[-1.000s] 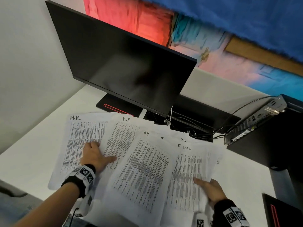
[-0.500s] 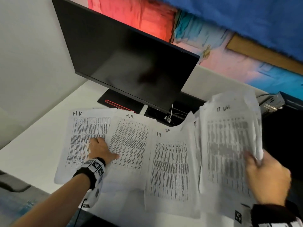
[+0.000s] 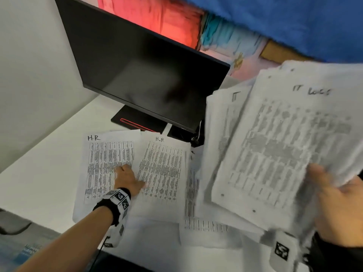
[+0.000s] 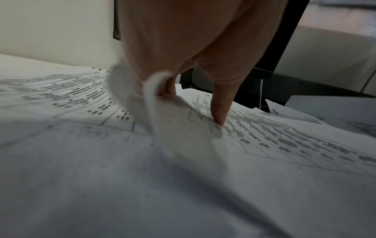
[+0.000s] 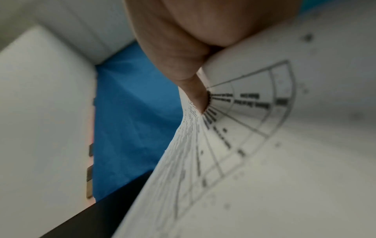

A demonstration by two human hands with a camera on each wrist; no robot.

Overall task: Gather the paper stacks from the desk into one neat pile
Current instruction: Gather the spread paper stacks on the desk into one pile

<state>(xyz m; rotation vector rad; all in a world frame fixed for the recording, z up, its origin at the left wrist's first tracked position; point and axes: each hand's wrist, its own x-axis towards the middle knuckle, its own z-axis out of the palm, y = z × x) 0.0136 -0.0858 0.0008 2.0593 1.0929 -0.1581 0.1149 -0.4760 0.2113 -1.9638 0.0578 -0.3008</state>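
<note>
Printed sheets lie fanned across the white desk [image 3: 39, 183]. A left sheet marked H.R [image 3: 102, 163] and a middle H.R sheet [image 3: 163, 167] lie flat, and a third sheet [image 3: 191, 193] is half hidden. My left hand [image 3: 127, 177] rests where the two H.R sheets overlap. In the left wrist view my left hand [image 4: 193, 107] has its thumb on top and its fingers under a curled sheet edge [image 4: 150, 96]. My right hand [image 3: 337, 209] grips a blurred stack marked IT logs [image 3: 275, 154], tilted up above the desk at right. Its thumb [image 5: 195, 96] presses on the stack [image 5: 264, 161].
A black monitor [image 3: 147, 65] stands just behind the papers, its base [image 3: 137, 122] touching their far edge. The white wall [image 3: 29, 75] closes off the left. The desk's front edge [image 3: 49, 228] runs near my left forearm.
My right hand has lifted the IT logs stack off the desk, up and to the right, uncovering the sheets beneath. My left hand has stayed on the H.R sheets.
</note>
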